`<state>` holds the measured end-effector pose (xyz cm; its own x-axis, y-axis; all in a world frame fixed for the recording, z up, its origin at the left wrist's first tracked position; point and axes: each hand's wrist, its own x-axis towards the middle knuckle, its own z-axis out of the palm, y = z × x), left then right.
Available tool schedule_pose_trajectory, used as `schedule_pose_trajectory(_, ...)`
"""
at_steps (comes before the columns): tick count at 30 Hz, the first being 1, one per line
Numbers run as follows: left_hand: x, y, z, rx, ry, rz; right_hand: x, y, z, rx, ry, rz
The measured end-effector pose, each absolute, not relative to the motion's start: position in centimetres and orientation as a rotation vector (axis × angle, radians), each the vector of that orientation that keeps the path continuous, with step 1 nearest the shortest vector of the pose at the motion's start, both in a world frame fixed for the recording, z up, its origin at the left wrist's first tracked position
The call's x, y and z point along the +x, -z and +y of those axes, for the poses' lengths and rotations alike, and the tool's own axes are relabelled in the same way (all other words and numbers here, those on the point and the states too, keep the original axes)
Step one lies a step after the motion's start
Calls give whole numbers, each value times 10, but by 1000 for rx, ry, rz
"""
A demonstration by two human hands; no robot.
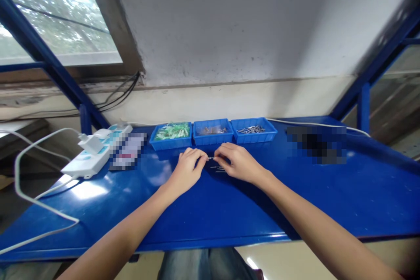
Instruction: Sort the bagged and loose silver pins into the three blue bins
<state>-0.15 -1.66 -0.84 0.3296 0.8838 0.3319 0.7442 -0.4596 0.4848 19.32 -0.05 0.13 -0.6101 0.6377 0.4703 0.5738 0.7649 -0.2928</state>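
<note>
This looks like a workshop: blue bins (213, 140) of small parts (251, 130) line the desk's (203, 214) far edge.

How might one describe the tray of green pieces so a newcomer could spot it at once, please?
Along the far edge of the blue table, three blue trays stand in a row. It is the leftmost tray, the only one holding green pieces.
</note>
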Motion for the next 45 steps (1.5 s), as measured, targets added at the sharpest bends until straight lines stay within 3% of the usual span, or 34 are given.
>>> schedule_pose_trajectory(3, 1, 10, -16, 2335, -806, 1472, 204, -9, 6, -980, 23, -2301)
schedule_pose_trajectory(7, 7, 15, -17, 2516, -612, 1439, 235, -19, 22, -1549, 294, -1760)
schedule_pose_trajectory(10, 9, 18, -20, 2608, -545, 1454, 246, -17, 26, -1784, 244, -1716)
schedule_pose_trajectory(15, 5, 15, -22, 2519, -675, 1585, 212, -7, 6, -1252, -112, -2348)
schedule_pose_trajectory(21, 2, 10, -20, 2393, -849, 1555, 192, -10, -7, -1104, -19, -2413)
schedule_pose_trajectory(26, 18, 11, -30, 2509, -696, 1284, 231, -18, 23, -1687, 267, -1913)
schedule_pose_trajectory(30, 34, 13, -28, 2675, -460, 1196, 249, -16, 33, -2104, 235, -1720)
schedule_pose_trajectory(39, 8, 17, -16, 2669, -451, 1390, 201, -6, -1, -1357, -265, -2408)
schedule_pose_trajectory(45, -4, 14, -20, 2780, -413, 1373, 191, 6, -6, -1202, -358, -2511)
